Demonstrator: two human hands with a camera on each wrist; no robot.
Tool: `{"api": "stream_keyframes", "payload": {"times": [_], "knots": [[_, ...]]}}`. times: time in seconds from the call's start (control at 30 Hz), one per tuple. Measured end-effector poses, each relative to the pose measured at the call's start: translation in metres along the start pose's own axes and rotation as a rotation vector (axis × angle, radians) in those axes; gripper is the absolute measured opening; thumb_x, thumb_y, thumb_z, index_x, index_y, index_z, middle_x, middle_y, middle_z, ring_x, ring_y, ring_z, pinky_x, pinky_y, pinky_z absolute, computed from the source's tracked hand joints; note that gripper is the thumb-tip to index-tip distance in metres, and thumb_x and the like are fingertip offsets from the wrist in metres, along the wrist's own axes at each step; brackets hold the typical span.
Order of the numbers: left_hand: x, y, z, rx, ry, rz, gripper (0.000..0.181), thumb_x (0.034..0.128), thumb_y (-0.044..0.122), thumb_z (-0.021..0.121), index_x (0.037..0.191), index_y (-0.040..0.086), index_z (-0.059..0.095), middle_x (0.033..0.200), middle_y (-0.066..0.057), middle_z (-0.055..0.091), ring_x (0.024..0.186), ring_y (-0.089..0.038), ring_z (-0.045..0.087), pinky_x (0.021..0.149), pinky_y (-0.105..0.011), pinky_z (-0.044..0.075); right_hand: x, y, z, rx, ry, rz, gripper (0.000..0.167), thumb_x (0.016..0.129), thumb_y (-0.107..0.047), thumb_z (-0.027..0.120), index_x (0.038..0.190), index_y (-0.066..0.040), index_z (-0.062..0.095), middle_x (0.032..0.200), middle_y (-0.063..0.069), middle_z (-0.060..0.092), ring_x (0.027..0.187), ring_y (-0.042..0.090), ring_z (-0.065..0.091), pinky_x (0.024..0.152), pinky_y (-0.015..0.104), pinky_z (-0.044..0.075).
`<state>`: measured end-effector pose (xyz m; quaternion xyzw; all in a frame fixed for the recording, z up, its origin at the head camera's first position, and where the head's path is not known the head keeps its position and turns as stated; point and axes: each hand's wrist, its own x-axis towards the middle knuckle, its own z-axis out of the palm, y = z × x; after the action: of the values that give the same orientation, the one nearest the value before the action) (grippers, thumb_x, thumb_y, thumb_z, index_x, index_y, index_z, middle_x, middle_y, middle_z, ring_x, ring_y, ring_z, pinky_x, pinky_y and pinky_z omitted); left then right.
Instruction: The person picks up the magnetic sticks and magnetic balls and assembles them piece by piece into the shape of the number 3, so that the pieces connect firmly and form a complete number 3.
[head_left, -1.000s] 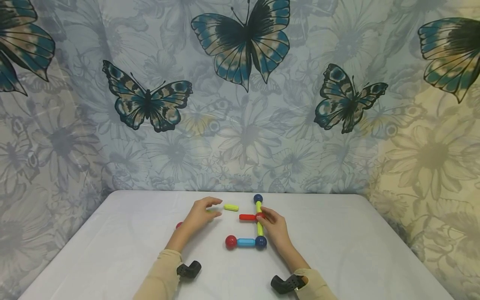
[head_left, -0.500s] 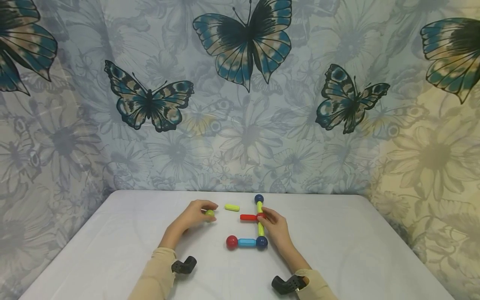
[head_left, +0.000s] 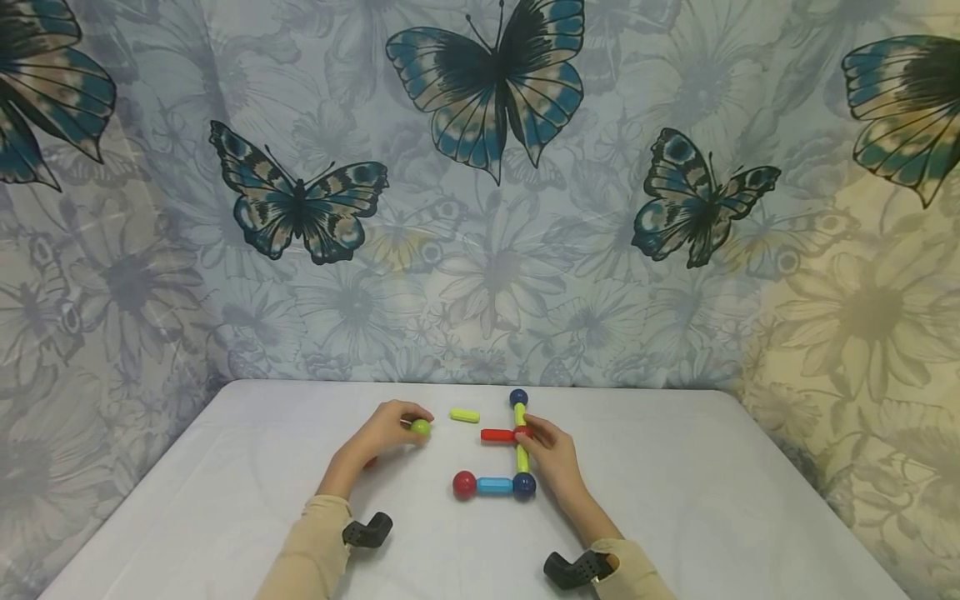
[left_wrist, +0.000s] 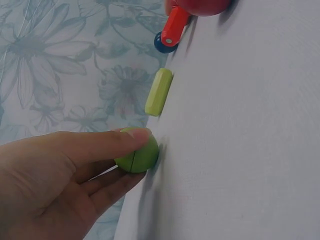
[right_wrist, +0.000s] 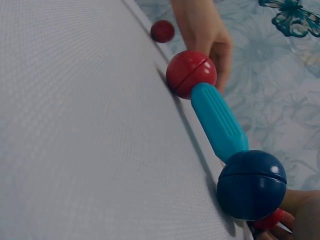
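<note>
My left hand [head_left: 386, 429] pinches a green ball [left_wrist: 142, 156] between thumb and fingers, close above the white tabletop. Just beyond it lies a loose yellow-green rod [head_left: 464, 415]. With thumb and fingers, my right hand [head_left: 551, 450] holds a red ball [head_left: 522, 433] in the middle of a joined ball-and-rod shape. A red rod [head_left: 497, 435] points left from that ball. Yellow-green rods link it to a dark blue ball [head_left: 518, 397] at the far end and another dark blue ball [right_wrist: 252, 185] nearer. From the near one, a light blue rod [right_wrist: 219, 121] runs to a bigger red ball [right_wrist: 191, 74].
Another red ball [right_wrist: 162, 31] lies loose beside the left wrist, mostly hidden by it in the head view. The white table [head_left: 675, 492] ends at a butterfly-patterned cloth [head_left: 495, 317] behind. Black wrist cameras sit on both sleeves.
My left hand has shifted slightly left and closed its fingers on the green ball. The loose red ball, before left of the forearm, now peeks out right of the wrist. The right hand stays put.
</note>
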<state>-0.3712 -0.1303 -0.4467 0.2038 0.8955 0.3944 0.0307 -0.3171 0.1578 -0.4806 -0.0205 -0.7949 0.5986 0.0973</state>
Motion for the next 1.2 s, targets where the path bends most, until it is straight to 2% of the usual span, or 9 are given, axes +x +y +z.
{"api": "stream_keyframes", "payload": {"times": [0.4,0.77,1.0,1.2], "knots": [[0.001,0.011,0.011,-0.071,0.02,0.031,0.032,0.0787,0.0,0.076,0.11,0.003,0.071,0.116,-0.016,0.07,0.111,-0.034,0.066,0.094,-0.041,0.055,0.0,0.001,-0.001,0.001,-0.002,-0.011,0.045,0.09,-0.015,0.069,0.132,-0.004,0.058,0.14,0.018,0.056,0.133,0.034,0.051,0.105,0.04,0.046],[0.005,0.018,0.027,-0.119,0.037,0.104,0.032,0.0803,0.003,0.076,0.112,0.001,0.07,0.115,-0.016,0.07,0.111,-0.031,0.065,0.092,-0.032,0.056,0.001,0.002,-0.001,0.018,-0.004,-0.011,0.044,0.09,-0.015,0.069,0.132,-0.003,0.058,0.14,0.019,0.056,0.133,0.035,0.051,0.104,0.039,0.047],[0.007,0.023,0.036,-0.147,0.019,0.096,0.032,0.0811,0.004,0.075,0.112,0.003,0.07,0.118,-0.015,0.069,0.112,-0.03,0.064,0.093,-0.032,0.056,0.001,0.002,0.0,0.02,-0.004,-0.011,0.045,0.09,-0.014,0.069,0.132,-0.003,0.058,0.139,0.019,0.056,0.132,0.035,0.051,0.104,0.04,0.047],[0.009,0.023,0.044,-0.155,0.012,0.135,0.032,0.0819,0.003,0.075,0.113,0.001,0.069,0.119,-0.016,0.068,0.11,-0.03,0.065,0.091,-0.03,0.057,0.001,0.002,0.0,0.02,-0.004,-0.015,0.044,0.09,-0.013,0.069,0.132,-0.002,0.058,0.139,0.019,0.057,0.132,0.035,0.052,0.103,0.039,0.047]]}}
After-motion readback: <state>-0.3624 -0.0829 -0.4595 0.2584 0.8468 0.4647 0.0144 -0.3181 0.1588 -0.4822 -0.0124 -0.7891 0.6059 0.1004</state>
